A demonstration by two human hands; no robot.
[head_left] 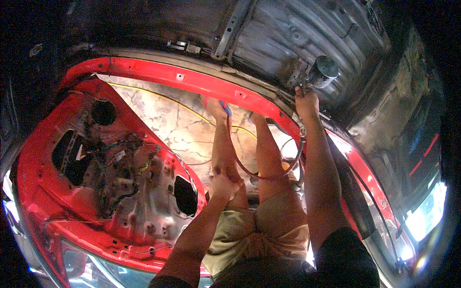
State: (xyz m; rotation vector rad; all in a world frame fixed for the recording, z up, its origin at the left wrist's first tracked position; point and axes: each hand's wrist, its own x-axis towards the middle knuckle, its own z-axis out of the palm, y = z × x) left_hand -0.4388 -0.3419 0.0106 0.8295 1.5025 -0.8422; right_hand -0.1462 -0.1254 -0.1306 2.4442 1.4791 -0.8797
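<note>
My right hand (307, 103) is closed around the grip of a spray gun (321, 73) with a round metal cup, held against the bare grey floor pan (307, 33) just inside the red door sill (192, 79). A thin red hose (240, 165) loops down from the gun, past my knees and up my left shin. On my left knee lies my left hand (224, 185), fingers curled, with the hose running right beside them. Whether it grips the hose is unclear. My bare legs, khaki shorts (259, 230) and blue sandals (225, 109) stand on cracked concrete.
A stripped red car door (110, 177) stands open at the left, its wiring and holes exposed. A yellow line crosses the concrete floor (168, 120). The red sill runs on down to the right past a bright light (427, 211).
</note>
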